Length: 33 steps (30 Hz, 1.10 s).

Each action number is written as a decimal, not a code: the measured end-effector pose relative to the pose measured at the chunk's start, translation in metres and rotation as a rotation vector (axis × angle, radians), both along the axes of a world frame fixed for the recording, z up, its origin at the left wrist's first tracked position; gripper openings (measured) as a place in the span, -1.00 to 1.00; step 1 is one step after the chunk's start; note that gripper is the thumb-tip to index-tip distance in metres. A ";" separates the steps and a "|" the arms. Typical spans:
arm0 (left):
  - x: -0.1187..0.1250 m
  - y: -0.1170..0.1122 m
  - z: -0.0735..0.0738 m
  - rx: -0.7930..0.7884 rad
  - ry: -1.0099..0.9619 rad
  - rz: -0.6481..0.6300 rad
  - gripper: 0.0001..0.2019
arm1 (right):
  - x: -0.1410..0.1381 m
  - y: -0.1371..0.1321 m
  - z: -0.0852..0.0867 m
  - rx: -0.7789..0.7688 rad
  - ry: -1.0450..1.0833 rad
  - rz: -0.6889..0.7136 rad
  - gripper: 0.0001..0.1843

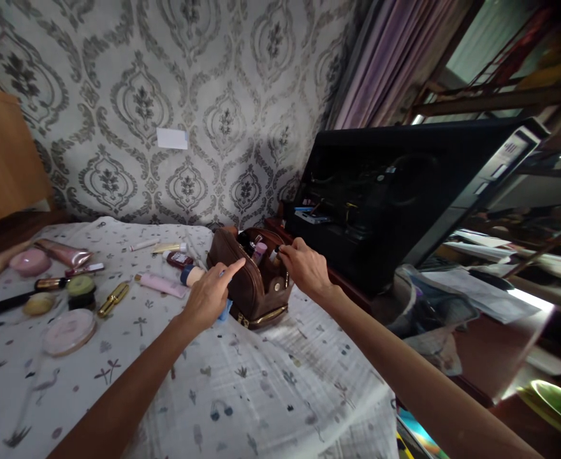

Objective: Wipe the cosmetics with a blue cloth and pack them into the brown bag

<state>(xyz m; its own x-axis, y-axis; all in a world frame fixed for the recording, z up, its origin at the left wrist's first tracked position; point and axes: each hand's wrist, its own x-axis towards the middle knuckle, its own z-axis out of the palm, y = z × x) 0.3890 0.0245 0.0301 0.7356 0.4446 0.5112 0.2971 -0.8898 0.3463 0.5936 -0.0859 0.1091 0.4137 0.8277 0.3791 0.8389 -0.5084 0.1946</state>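
Note:
A brown cosmetic bag stands unzipped on the cloth, with a lilac-capped tube and other small items inside. My right hand reaches over its right rim, fingertips pinched on the dark cap of a small bottle within the opening. Beside the bag's left wall is my left hand, its index finger stretched toward the rim; the other fingers are partly hidden. Just behind that hand lies a bottle with a navy cap. Something blue shows under the hand, its kind unclear.
Cosmetics lie on the patterned cloth to the left: a pink tube, a gold lipstick case, a round compact and a green-lidded jar. A black computer case stands close behind the bag on the right.

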 end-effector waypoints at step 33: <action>-0.002 -0.005 0.007 0.015 0.055 0.039 -0.23 | 0.018 0.041 0.013 -0.161 -0.078 0.057 -0.62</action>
